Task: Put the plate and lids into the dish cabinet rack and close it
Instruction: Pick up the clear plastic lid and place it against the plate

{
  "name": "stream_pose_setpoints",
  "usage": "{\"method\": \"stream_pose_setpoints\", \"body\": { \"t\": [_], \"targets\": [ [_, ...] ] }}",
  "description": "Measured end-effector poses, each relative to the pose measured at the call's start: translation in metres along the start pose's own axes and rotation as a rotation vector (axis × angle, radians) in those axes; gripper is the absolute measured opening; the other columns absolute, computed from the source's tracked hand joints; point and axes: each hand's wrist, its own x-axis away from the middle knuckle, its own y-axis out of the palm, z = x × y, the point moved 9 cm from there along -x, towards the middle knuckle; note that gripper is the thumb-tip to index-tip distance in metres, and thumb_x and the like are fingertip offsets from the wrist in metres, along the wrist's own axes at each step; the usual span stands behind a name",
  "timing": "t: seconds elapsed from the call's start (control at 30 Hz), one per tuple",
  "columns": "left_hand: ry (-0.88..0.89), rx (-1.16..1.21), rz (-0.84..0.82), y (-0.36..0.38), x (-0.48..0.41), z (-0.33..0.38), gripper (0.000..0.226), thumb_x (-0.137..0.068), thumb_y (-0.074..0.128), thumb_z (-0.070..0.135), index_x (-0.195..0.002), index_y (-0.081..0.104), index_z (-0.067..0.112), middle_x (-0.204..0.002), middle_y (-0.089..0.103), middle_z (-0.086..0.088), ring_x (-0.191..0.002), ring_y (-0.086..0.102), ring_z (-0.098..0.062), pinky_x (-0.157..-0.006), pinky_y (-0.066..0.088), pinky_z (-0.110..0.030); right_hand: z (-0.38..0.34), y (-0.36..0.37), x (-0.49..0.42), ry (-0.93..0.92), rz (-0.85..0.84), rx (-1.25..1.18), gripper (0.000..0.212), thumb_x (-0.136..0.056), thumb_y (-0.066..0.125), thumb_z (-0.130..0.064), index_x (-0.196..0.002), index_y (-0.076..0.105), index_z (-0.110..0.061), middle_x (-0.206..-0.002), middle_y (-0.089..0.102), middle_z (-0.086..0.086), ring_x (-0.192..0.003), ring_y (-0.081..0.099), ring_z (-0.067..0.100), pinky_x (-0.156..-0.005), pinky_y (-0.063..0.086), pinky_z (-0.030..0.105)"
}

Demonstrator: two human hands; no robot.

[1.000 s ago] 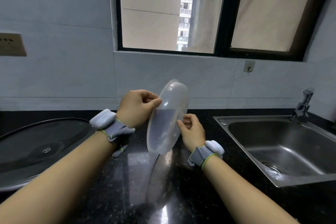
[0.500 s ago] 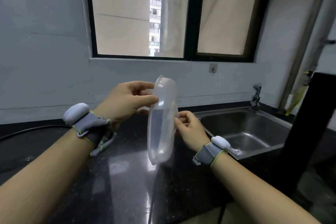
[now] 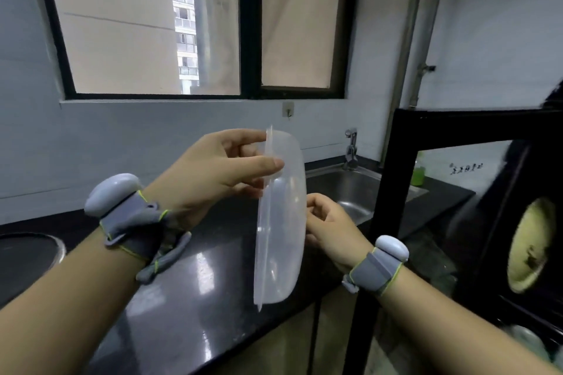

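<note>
A translucent plastic lid [image 3: 281, 222] stands on edge in mid-air over the black counter, seen nearly side-on. My left hand [image 3: 219, 170] pinches its upper rim between thumb and fingers. My right hand [image 3: 332, 227] grips its right side lower down. At the right stands the dish cabinet rack [image 3: 405, 119], a black frame with a dark door. A yellowish round plate [image 3: 531, 245] stands on edge inside it, blurred. Another pale item sits low in the cabinet, too blurred to name.
A steel sink [image 3: 356, 189] with a tap [image 3: 350, 146] lies behind the lid, to the right. A large dark round lid [image 3: 27, 253] rests on the counter [image 3: 195, 298] at far left. A green bottle [image 3: 418, 175] stands behind the cabinet frame. A window fills the wall above.
The view has swung right: the cabinet frame and the plate inside have come into sight, and the big dark lid slid to the left edge. Both hands keep holding the plastic lid, now more edge-on.
</note>
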Motion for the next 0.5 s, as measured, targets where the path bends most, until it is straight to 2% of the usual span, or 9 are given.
{"method": "stream_pose_setpoints", "body": {
  "t": [0.07,0.17,0.23,0.33,0.4,0.47,0.5],
  "targets": [
    [0.012,-0.003,-0.037,0.015,0.001,0.004,0.070,-0.057,0.069,0.024,-0.123,0.052,0.010,-0.073,0.063,-0.002,-0.061,0.062,-0.009,-0.051,0.050,-0.016,-0.002,-0.014,0.012,-0.007,0.010,-0.008,0.011,-0.089,0.057,-0.014,-0.095,0.058,-0.005,-0.072,0.058,0.004,-0.047,0.055,-0.001,-0.046,0.042,0.012],
    [0.051,-0.012,-0.085,0.041,0.005,0.013,0.075,-0.055,0.070,0.027,-0.125,0.049,0.010,-0.075,0.063,-0.002,-0.058,0.062,-0.008,-0.049,0.049,-0.016,-0.006,-0.039,0.031,0.011,0.035,-0.023,0.022,-0.088,0.058,-0.010,-0.106,0.057,0.001,-0.077,0.060,0.008,-0.045,0.054,-0.001,-0.044,0.043,0.012],
    [0.078,-0.018,-0.099,0.064,0.006,0.021,0.076,-0.053,0.070,0.030,-0.124,0.049,0.012,-0.074,0.062,0.000,-0.057,0.062,-0.007,-0.048,0.049,-0.017,-0.013,-0.061,0.046,0.009,0.038,0.012,0.019,-0.088,0.057,-0.010,-0.106,0.058,-0.002,-0.083,0.062,0.011,-0.054,0.059,0.003,-0.048,0.049,0.016],
    [0.112,-0.051,-0.089,0.080,0.007,0.031,0.081,-0.049,0.071,0.039,-0.123,0.050,0.015,-0.075,0.064,0.001,-0.059,0.064,-0.009,-0.049,0.051,-0.018,-0.024,-0.077,0.061,0.003,0.035,0.041,0.010,-0.089,0.056,-0.009,-0.094,0.060,-0.017,-0.086,0.064,0.006,-0.071,0.062,0.013,-0.060,0.055,0.020],
    [0.122,-0.057,-0.094,0.096,0.006,0.037,0.084,-0.046,0.072,0.044,-0.122,0.049,0.017,-0.077,0.064,-0.001,-0.060,0.065,-0.010,-0.049,0.051,-0.019,-0.028,-0.093,0.071,0.003,0.041,0.006,0.013,-0.088,0.055,-0.005,-0.093,0.060,-0.017,-0.089,0.066,0.011,-0.078,0.062,0.021,-0.067,0.057,0.030],
    [0.131,-0.056,-0.120,0.122,0.006,0.043,0.084,-0.047,0.075,0.047,-0.121,0.048,0.018,-0.077,0.065,-0.001,-0.061,0.066,-0.012,-0.049,0.052,-0.020,-0.030,-0.118,0.086,-0.009,0.073,-0.009,0.013,-0.087,0.058,-0.004,-0.098,0.061,-0.009,-0.100,0.065,0.029,-0.085,0.060,0.034,-0.080,0.054,0.052],
    [0.130,-0.055,-0.120,0.127,0.006,0.044,0.084,-0.047,0.076,0.049,-0.120,0.048,0.018,-0.074,0.066,0.000,-0.062,0.066,-0.012,-0.050,0.052,-0.021,-0.031,-0.122,0.088,-0.004,0.082,-0.008,0.016,-0.085,0.060,-0.006,-0.101,0.061,-0.005,-0.102,0.063,0.035,-0.085,0.058,0.037,-0.082,0.050,0.058]
  ]
}}
